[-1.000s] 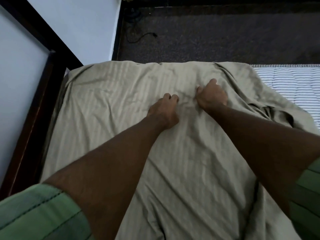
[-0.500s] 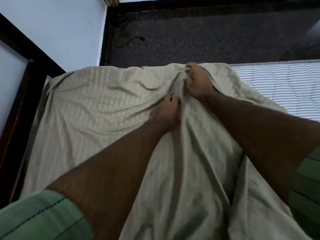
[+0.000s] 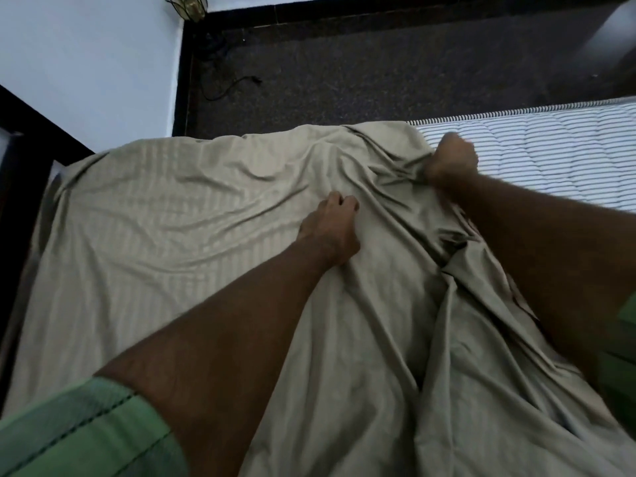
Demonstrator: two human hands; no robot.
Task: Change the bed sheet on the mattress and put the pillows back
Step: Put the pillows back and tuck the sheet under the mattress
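Observation:
A beige striped bed sheet [image 3: 165,215] lies wrinkled over the left part of the mattress [image 3: 550,156], whose blue-and-white striped top shows bare at the right. My left hand [image 3: 332,232] rests on the sheet near the middle, its fingers curled into the cloth. Further right, my right hand [image 3: 451,163] grips a bunched fold of the sheet at its edge, over the bare mattress. No pillow is in view.
A dark wooden bed frame [image 3: 20,160] runs along the left side against a pale wall [image 3: 86,56]. Beyond the mattress lies dark carpet [image 3: 378,70] with a black cable [image 3: 227,87] near the corner.
My right hand has moved right with a fold of the sheet, from the middle top edge to over the bare mattress. The left hand stayed about where it was.

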